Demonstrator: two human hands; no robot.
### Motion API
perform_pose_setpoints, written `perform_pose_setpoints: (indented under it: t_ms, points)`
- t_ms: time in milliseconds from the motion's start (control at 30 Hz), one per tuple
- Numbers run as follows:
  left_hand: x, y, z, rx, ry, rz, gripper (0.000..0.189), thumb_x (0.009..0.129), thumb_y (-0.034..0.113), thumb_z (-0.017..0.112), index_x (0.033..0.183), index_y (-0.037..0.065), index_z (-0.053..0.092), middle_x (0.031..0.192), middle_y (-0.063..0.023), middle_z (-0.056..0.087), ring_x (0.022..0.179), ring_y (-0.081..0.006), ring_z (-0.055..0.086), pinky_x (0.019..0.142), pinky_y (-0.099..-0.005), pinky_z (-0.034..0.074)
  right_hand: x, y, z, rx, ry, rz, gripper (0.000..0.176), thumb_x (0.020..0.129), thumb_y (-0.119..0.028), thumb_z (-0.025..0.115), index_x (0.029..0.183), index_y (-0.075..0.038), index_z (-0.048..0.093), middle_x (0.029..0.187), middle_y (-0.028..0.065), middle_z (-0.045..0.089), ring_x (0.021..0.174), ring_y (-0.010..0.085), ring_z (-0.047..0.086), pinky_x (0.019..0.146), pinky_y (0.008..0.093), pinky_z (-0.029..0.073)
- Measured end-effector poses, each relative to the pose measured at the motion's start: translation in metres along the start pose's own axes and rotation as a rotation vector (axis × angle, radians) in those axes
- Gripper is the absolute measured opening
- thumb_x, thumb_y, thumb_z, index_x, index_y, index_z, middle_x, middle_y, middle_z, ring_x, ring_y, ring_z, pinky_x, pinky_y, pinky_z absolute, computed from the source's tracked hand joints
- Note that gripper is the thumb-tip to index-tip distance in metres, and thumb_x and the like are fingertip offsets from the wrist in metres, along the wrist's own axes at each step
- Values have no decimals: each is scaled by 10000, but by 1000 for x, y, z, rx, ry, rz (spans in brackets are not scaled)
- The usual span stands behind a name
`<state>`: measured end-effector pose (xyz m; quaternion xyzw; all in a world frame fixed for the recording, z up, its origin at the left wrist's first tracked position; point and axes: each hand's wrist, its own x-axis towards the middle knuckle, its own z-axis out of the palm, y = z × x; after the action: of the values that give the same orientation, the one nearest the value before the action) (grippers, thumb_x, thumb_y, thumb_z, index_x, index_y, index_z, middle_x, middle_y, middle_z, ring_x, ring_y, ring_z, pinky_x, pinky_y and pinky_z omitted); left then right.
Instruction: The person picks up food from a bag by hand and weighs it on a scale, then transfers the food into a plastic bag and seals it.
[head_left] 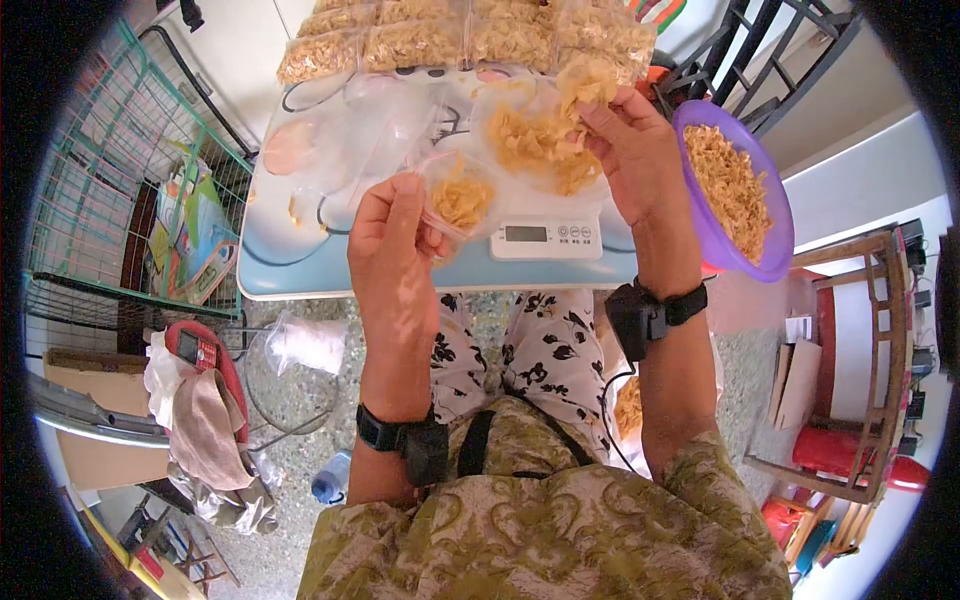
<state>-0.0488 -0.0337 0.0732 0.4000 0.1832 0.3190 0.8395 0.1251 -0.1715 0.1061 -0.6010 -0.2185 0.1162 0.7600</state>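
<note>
My left hand [392, 250] pinches the mouth of a small clear plastic bag [458, 196] partly filled with yellow chips. My right hand [632, 150] is raised above the table with a pinch of yellow chips [585, 82] between its fingers. Below the hands, a white digital scale [545, 238] carries a loose heap of chips [530, 145]. A purple bowl of chips [735, 190] stands to the right of my right hand. Both wrists wear black bands.
The small light-blue table [290, 262] holds empty clear bags [350, 130] on its left and several filled chip bags [420, 40] along the far edge. A green wire rack [110, 190] is at left, a wooden chair [860, 370] at right, a plastic bottle [330, 480] on the floor.
</note>
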Motion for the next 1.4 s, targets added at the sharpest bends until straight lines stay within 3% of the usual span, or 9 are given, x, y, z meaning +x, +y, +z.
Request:
perform_pose_setpoints:
  t_ms: [133,567,667,733,933,1033,1167,1267,1400]
  points:
    - [1,0,-1,29,26,2,180,921,240,605,929,65,562,714,34,497,587,-53,432,525,-212,369,-2,2,4,-347,-27,-147,78,835,-95,652,879,-31,638,770,4,645,690,70,592,618,208,463]
    - [-1,2,-4,-38,23,32,146,914,206,613,925,62,593,692,41,516,585,-35,447,529,-170,369,7,2,5,-507,7,-210,171,807,-187,684,740,-52,605,699,-17,610,628,38,498,548,221,401]
    - [-1,3,-4,-39,20,19,141,906,197,623,920,64,577,679,32,508,558,-56,431,517,-213,360,4,-6,10,-519,24,-215,174,808,-189,686,736,-54,603,698,-13,609,623,39,494,547,218,400]
    - [-1,4,-4,-54,21,10,139,911,195,615,919,62,575,678,31,503,562,-56,432,519,-213,357,6,-9,6,-542,-13,-131,65,843,-74,673,872,-30,635,816,-4,633,737,70,574,688,213,466]
    - [-3,5,-4,-38,21,27,154,922,210,600,914,59,569,673,30,491,569,-60,433,522,-215,358,-6,-28,26,-49,-75,-122,68,859,-40,634,921,-14,628,891,32,646,801,102,597,760,274,507]
    - [-4,9,-1,-63,26,0,155,918,212,607,914,63,565,675,29,490,571,-63,435,528,-216,363,-16,-32,41,-115,-71,-180,91,831,-114,679,832,-42,623,793,-6,639,708,57,576,615,234,467]
    - [-2,8,-3,-42,20,6,144,914,204,612,915,68,562,679,29,493,575,-63,440,534,-214,367,-34,-27,56,-449,-167,-116,80,846,-48,647,915,-11,629,921,42,641,802,99,597,726,250,498]
    - [-2,8,-3,-62,17,31,170,911,224,618,918,60,574,680,23,515,570,-53,453,519,-191,369,-39,-12,62,-820,-321,-473,148,816,-66,645,947,-6,611,907,58,641,801,149,609,707,273,490]
    - [-2,8,-3,-61,46,35,166,910,214,615,916,53,575,669,22,518,566,-49,457,516,-192,365,-42,-12,65,-973,-456,-645,148,798,-72,631,933,-17,607,870,107,624,811,247,606,719,333,482]
